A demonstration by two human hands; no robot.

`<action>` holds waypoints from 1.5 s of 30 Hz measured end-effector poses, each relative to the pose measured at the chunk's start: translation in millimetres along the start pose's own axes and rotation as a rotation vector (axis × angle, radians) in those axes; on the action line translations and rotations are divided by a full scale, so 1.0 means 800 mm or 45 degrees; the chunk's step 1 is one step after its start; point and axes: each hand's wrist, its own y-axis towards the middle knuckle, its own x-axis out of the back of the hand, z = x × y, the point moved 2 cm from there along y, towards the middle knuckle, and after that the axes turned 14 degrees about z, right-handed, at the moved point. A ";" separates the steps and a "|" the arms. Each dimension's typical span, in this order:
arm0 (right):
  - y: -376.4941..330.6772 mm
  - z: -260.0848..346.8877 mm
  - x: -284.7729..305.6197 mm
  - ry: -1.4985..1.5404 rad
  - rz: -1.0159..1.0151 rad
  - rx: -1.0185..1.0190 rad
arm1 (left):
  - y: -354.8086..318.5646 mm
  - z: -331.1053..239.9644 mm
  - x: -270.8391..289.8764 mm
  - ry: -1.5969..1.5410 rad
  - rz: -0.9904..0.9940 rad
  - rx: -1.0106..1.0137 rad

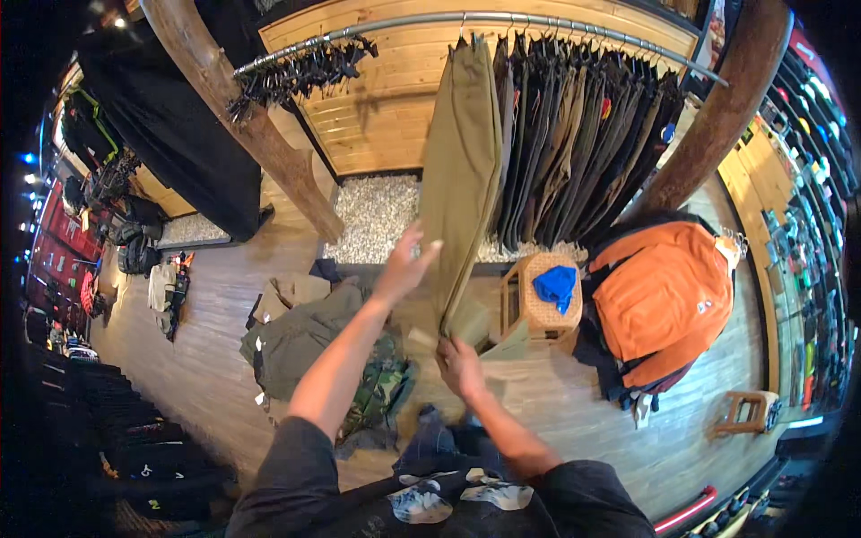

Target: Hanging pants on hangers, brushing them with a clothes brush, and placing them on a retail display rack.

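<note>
Khaki trousers [462, 143] hang lengthwise from the metal rail in front of me. My right hand [461, 366] is closed around the lower end of a trouser leg, where the cloth bunches and folds. Higher up, my left hand [408, 262] is beside the trousers' left edge, fingers apart and thumb out, holding nothing. Whether its fingertips touch the cloth I cannot tell. To the right of the khaki pair, a tight row of dark trousers [574, 134] hangs on the same rail.
Bare black hangers [305, 76] crowd the rail's left end. Olive and camouflage clothes [314, 336] lie heaped on the floor at left. A woven stool [538, 314] bears a blue cloth [556, 287]. Right of it lies an orange sweatshirt [664, 296] on a pile. Tree-trunk posts [233, 108] flank the rail.
</note>
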 end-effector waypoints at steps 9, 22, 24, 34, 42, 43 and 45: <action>0.026 -0.021 0.011 0.026 0.079 -0.079 | 0.288 -0.177 -0.016 0.561 -0.366 -0.004; 0.082 -0.165 -0.031 -0.134 0.190 -0.378 | 0.484 -0.222 0.086 -0.177 -0.436 -0.403; 0.090 -0.180 -0.034 -0.199 0.209 -0.273 | 0.488 -0.179 0.122 -0.636 -0.294 -0.500; 0.167 -0.237 -0.033 -0.177 0.185 -0.098 | 0.536 -0.097 0.211 -0.759 0.314 -0.710; 0.426 -0.149 0.205 0.111 -0.438 -0.052 | 0.524 -0.096 0.211 -0.620 0.301 -0.715; 0.458 -0.143 0.223 0.235 -0.475 -0.063 | 0.524 -0.097 0.207 -0.643 0.268 -0.698; 0.521 -0.118 0.252 0.413 -0.543 -0.058 | 0.520 -0.100 0.210 -0.534 0.176 -0.649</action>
